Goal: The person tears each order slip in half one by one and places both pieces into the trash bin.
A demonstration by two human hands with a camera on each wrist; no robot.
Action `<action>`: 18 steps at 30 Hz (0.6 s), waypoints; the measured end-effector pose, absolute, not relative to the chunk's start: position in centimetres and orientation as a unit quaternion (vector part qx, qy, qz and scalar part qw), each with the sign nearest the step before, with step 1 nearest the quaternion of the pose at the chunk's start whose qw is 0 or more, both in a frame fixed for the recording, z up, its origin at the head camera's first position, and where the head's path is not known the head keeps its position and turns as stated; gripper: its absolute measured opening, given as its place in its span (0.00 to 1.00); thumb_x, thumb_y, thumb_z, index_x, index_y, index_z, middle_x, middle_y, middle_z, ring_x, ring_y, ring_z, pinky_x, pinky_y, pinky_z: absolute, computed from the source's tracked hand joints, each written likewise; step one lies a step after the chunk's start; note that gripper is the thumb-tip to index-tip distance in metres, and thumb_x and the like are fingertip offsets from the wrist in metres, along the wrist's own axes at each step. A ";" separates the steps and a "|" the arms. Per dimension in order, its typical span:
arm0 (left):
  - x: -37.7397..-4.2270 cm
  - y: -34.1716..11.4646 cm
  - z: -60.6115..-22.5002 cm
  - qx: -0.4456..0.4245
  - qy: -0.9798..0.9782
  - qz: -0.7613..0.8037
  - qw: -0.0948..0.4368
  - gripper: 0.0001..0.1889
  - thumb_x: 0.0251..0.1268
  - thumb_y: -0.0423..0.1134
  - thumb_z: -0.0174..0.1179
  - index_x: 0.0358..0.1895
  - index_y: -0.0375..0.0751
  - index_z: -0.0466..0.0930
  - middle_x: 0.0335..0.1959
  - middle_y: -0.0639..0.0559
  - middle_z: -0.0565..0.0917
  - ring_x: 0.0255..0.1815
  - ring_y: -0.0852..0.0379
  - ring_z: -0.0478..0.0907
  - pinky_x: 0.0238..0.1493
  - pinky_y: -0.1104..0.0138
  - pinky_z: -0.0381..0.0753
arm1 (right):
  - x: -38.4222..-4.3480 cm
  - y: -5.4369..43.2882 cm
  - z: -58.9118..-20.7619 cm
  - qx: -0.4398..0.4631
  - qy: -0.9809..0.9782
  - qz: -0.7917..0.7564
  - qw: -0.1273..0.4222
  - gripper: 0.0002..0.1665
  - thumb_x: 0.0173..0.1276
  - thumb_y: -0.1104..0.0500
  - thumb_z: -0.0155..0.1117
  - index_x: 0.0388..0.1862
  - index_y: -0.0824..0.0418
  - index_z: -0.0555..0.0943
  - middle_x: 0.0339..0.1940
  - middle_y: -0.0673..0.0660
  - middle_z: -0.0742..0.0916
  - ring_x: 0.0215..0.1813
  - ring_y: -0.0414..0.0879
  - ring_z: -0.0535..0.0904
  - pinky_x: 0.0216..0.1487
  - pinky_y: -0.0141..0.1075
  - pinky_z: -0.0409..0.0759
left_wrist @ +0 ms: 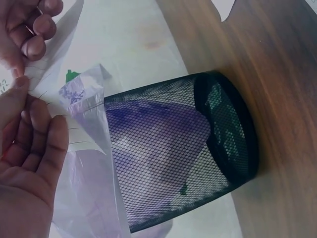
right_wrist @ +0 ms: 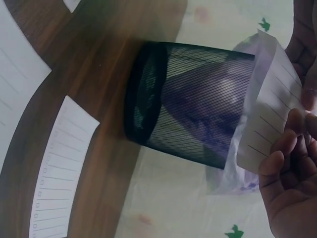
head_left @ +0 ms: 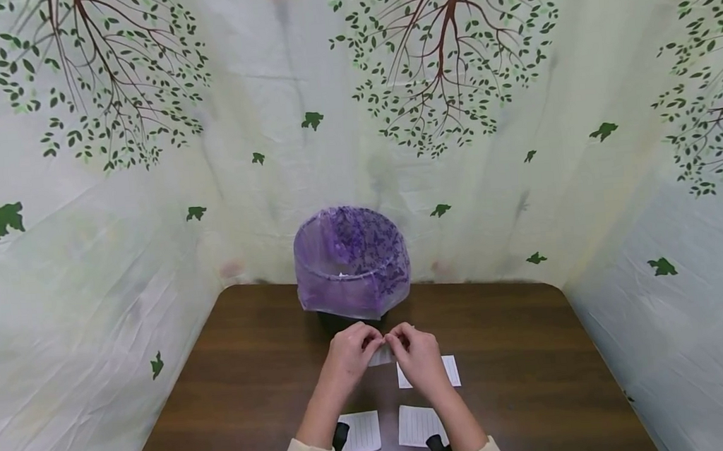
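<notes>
Both hands meet in front of the purple-lined wastebasket, their fingertips close together. My left hand (head_left: pixel 349 359) pinches the top edge of a small lined sheet of paper (right_wrist: pixel 270 111). On the same edge, my right hand (head_left: pixel 420 361) pinches too, its thumb and fingers curled. The paper hangs below the fingertips and overlaps the basket's liner in the right wrist view. Black mesh forms the wastebasket (left_wrist: pixel 158 148), which stands upright with a thin purple bag (head_left: pixel 341 294) folded over its rim. Something small and white shows inside the bag.
Another lined sheet (head_left: pixel 451 371) lies on the brown table (head_left: pixel 526 368) beneath the right hand. Two more, a left sheet (head_left: pixel 361 432) and a right sheet (head_left: pixel 417 425), lie nearer the front, partly behind the forearms. A leaf-printed curtain (head_left: pixel 493 194) surrounds the table's back and sides.
</notes>
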State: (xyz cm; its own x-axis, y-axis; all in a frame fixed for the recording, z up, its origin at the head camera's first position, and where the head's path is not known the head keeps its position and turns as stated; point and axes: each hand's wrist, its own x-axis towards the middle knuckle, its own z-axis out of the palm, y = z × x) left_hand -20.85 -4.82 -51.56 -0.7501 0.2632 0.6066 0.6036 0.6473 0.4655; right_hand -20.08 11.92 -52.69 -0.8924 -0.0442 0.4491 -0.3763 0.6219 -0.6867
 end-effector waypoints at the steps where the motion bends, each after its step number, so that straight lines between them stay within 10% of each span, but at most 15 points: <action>1: -20.8 -4.8 -51.5 -0.249 -0.868 -0.339 0.262 0.05 0.60 0.32 0.76 0.33 0.41 0.87 0.30 0.51 0.87 0.31 0.56 0.84 0.37 0.65 0.85 | -20.0 11.9 -52.6 0.116 -0.877 0.422 0.197 0.06 0.73 0.61 0.71 0.34 0.57 0.85 0.23 0.48 0.84 0.25 0.32 0.71 0.29 0.27 0.72; 18: -20.3 -4.6 -51.0 -0.253 -0.840 -0.367 0.309 0.06 0.54 0.30 0.78 0.32 0.39 0.89 0.30 0.50 0.89 0.31 0.55 0.86 0.36 0.64 0.87 | -19.8 11.4 -51.6 0.089 -0.859 0.459 0.207 0.07 0.73 0.63 0.71 0.32 0.59 0.85 0.21 0.50 0.86 0.23 0.31 0.71 0.27 0.27 0.71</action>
State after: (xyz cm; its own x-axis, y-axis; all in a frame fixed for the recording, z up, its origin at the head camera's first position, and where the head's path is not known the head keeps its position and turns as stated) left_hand -20.34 -4.62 -51.02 -0.6806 0.1978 0.7055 0.6520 0.6027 0.4601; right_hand -19.79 11.40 -51.62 -0.8983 0.0374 0.4377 -0.3430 0.5629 -0.7520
